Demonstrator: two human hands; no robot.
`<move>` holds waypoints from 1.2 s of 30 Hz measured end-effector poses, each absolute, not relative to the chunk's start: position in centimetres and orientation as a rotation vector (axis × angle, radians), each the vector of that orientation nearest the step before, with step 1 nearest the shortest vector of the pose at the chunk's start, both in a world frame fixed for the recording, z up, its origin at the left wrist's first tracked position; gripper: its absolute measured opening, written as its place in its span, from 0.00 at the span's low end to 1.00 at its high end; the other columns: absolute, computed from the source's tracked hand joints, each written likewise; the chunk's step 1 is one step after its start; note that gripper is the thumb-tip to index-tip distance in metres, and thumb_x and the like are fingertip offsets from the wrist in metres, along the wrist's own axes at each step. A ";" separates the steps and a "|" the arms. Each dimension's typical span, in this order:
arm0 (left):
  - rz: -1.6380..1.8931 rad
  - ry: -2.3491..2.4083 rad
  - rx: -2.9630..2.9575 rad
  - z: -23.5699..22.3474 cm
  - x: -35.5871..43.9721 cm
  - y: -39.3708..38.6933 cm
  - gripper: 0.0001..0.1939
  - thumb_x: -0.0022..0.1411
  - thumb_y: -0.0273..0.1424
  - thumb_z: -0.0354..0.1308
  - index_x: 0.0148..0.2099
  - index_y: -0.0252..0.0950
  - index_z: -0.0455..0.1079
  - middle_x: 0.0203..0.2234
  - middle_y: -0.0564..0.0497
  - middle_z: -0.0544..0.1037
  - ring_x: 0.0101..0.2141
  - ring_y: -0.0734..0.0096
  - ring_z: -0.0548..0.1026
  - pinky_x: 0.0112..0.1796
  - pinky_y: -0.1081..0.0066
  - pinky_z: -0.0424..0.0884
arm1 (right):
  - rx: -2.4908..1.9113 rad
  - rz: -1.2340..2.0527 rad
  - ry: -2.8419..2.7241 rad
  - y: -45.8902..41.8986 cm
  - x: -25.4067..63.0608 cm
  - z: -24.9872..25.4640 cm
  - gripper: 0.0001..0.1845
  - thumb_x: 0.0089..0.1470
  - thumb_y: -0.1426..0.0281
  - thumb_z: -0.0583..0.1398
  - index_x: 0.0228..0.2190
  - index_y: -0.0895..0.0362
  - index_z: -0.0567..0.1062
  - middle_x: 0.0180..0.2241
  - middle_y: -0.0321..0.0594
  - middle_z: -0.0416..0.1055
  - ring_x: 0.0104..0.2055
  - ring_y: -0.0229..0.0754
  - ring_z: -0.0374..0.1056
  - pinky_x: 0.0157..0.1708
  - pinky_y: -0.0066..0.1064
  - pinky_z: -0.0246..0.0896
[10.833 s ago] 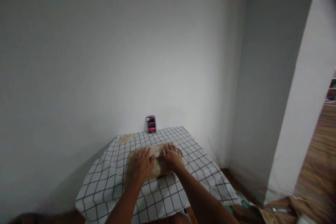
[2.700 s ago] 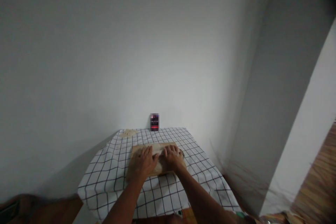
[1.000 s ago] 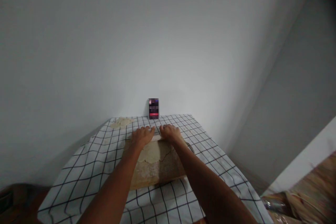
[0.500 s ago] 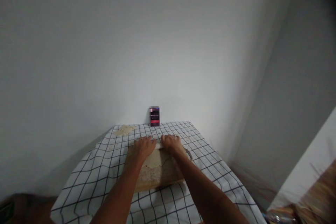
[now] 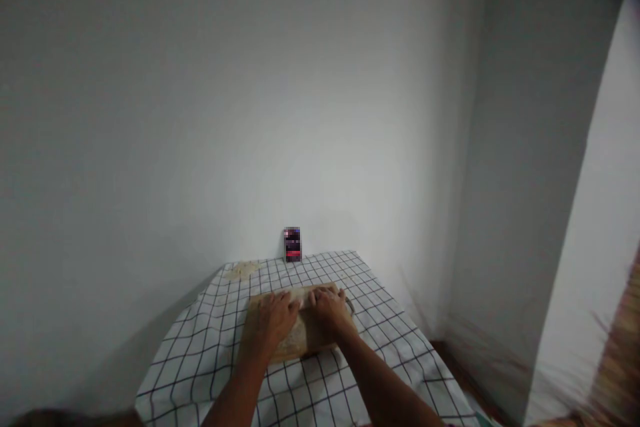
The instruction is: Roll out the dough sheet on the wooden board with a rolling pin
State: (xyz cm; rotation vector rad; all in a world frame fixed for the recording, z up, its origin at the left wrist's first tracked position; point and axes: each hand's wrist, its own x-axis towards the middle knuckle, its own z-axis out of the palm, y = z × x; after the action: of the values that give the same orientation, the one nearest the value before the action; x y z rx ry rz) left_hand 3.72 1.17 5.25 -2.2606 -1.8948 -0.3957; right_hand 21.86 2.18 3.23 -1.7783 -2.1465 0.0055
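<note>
The checked tablecloth (image 5: 320, 390) carries a wooden board (image 5: 295, 351). The left hand (image 5: 277, 317) and right hand (image 5: 329, 310) lie palm down over it, fingers extended, slightly spread — any grip beneath cannot be determined. Pale dough (image 5: 301, 293) shows between them. Beyond: a flat piece (image 5: 243, 271) at far left; a pixelated object (image 5: 293, 245) upright by the wall (image 5: 320, 113).

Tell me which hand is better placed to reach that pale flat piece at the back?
Probably the left hand: it is nearer the pale flat piece, back on the left; the right hand is over the right side of the board.
</note>
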 end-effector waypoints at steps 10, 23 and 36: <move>-0.280 -2.025 -2.325 5.8 4.1 -2.7 0.35 0.79 0.50 0.48 0.76 0.39 0.73 0.75 0.38 0.74 0.74 0.43 0.70 0.73 0.42 0.63 | -1.847 0.148 -1.925 -1.4 21.5 3.7 0.24 0.80 0.60 0.50 0.56 0.47 0.84 0.64 0.49 0.80 0.71 0.59 0.69 0.70 0.59 0.58; -0.400 -1.978 -2.297 3.9 4.0 -3.2 0.33 0.81 0.47 0.47 0.78 0.41 0.70 0.78 0.41 0.70 0.78 0.43 0.63 0.77 0.36 0.57 | -1.858 0.172 -1.944 -2.8 21.3 4.0 0.25 0.81 0.59 0.48 0.65 0.46 0.79 0.71 0.51 0.74 0.75 0.59 0.64 0.74 0.71 0.48; -0.453 -2.006 -2.264 4.2 4.2 4.2 0.29 0.81 0.48 0.48 0.70 0.43 0.80 0.70 0.39 0.80 0.72 0.43 0.73 0.73 0.39 0.64 | -1.841 -0.075 -2.155 3.9 21.6 3.5 0.24 0.81 0.67 0.48 0.60 0.51 0.81 0.66 0.55 0.78 0.71 0.60 0.70 0.72 0.69 0.51</move>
State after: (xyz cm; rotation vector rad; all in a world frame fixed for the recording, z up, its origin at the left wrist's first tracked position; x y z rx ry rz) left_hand 4.25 4.20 4.24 -2.2638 -2.0063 -0.4532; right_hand 21.59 3.85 3.50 -1.8414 -2.1548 -0.0745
